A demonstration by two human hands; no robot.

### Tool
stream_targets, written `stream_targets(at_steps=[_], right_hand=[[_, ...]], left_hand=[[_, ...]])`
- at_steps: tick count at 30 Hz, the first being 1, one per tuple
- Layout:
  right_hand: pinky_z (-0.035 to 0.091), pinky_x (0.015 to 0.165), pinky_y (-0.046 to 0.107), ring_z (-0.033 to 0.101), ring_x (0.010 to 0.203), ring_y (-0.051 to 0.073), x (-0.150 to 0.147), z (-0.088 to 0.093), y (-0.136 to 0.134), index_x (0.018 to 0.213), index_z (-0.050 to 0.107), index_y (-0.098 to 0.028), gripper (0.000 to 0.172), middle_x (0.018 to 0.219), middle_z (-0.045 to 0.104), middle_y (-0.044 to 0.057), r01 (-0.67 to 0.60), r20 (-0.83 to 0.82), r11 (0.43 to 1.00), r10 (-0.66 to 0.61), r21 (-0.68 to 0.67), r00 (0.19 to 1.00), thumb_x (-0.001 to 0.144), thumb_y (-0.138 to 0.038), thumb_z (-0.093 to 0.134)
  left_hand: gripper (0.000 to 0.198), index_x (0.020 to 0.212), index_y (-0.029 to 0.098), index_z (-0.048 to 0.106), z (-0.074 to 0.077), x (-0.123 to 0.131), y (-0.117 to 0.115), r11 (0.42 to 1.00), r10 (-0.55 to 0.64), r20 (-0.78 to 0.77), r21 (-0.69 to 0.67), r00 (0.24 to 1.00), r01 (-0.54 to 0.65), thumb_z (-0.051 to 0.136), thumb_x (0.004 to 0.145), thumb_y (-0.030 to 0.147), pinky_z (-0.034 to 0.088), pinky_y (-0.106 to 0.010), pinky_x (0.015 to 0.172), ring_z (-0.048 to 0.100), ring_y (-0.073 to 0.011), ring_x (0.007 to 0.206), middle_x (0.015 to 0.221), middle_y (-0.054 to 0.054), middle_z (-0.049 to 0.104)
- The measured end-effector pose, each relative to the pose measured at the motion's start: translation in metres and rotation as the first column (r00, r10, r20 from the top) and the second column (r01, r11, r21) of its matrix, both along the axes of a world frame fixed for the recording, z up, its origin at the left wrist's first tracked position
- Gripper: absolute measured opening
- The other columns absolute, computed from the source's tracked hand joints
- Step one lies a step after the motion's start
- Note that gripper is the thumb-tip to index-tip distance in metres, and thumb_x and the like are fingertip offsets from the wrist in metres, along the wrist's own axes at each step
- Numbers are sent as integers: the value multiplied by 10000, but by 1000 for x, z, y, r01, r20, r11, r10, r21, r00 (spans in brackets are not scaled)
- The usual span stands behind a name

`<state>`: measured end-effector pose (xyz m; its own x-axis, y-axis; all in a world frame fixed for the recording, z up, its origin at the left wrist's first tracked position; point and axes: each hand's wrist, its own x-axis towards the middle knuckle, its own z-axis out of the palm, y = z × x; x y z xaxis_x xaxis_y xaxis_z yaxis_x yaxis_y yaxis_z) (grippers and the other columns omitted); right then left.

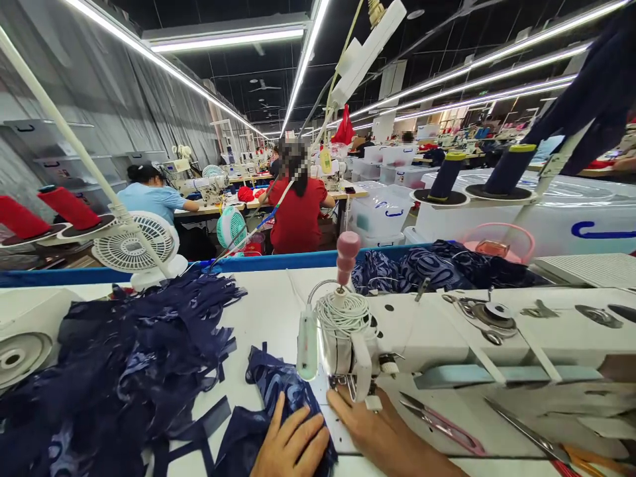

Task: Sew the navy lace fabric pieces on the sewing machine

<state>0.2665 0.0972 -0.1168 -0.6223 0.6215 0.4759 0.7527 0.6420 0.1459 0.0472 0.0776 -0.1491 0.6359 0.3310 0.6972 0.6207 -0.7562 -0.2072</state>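
My left hand (294,442) lies flat with fingers spread on a piece of dark navy patterned fabric (278,384), pressing it to the white machine bed. My right hand (370,421) reaches in beside the presser foot (350,385) of a white sewing machine (407,324). Its visible fingers are stretched out toward the needle area; the machine head hides some of them, and nothing shows in its grasp. Pink-handled scissors (442,424) lie just right of that hand. A small light (308,344) hangs by the needle.
A heap of navy fabric pieces (129,351) spreads across the left of the table. Larger scissors (527,430) lie at right. Behind the machine is more patterned fabric (427,268). A white fan (136,242) stands at the back left. People sit at machines ahead.
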Motion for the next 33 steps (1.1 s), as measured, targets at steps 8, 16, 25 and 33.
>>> stream_targets(at_steps=[8, 16, 25, 33], right_hand=[[446, 625, 268, 586, 728, 177, 17, -9, -24, 1113, 587, -196, 258, 872, 591, 31, -245, -222, 939, 193, -240, 956, 976, -90, 397], [477, 652, 269, 627, 763, 183, 18, -25, -22, 1207, 607, -165, 362, 994, 656, 73, -198, -230, 968, 160, -152, 960, 939, -65, 386], [494, 769, 360, 662, 792, 231, 15, -12, -16, 1094, 668, -192, 344, 932, 689, 57, -132, -239, 991, 128, 0, 963, 879, -61, 432], [474, 798, 362, 649, 823, 226, 17, -10, -20, 1127, 654, -178, 341, 956, 693, 60, -144, -260, 981, 108, -126, 960, 904, -61, 424]], left_hand=[[549, 1055, 165, 640, -10, 8, 13, 958, -47, 152, -272, 987, 88, 342, 1000, 624, 214, -469, 1218, 541, -239, 1228, 1197, -100, 656], [448, 1201, 170, 612, 25, -3, 18, 890, -77, -204, -455, 976, -24, 513, 970, 541, 520, -415, 954, 540, -297, 1214, 1362, -138, 567], [350, 1165, 211, 628, 34, 5, 28, 804, -98, -72, -594, 993, 36, 556, 963, 488, 459, -452, 1062, 542, -264, 1231, 1301, -131, 593], [242, 1073, 238, 640, 39, 4, 35, 766, -155, -35, -635, 987, 98, 566, 972, 445, 462, -393, 1028, 618, -207, 1036, 1070, -64, 653]])
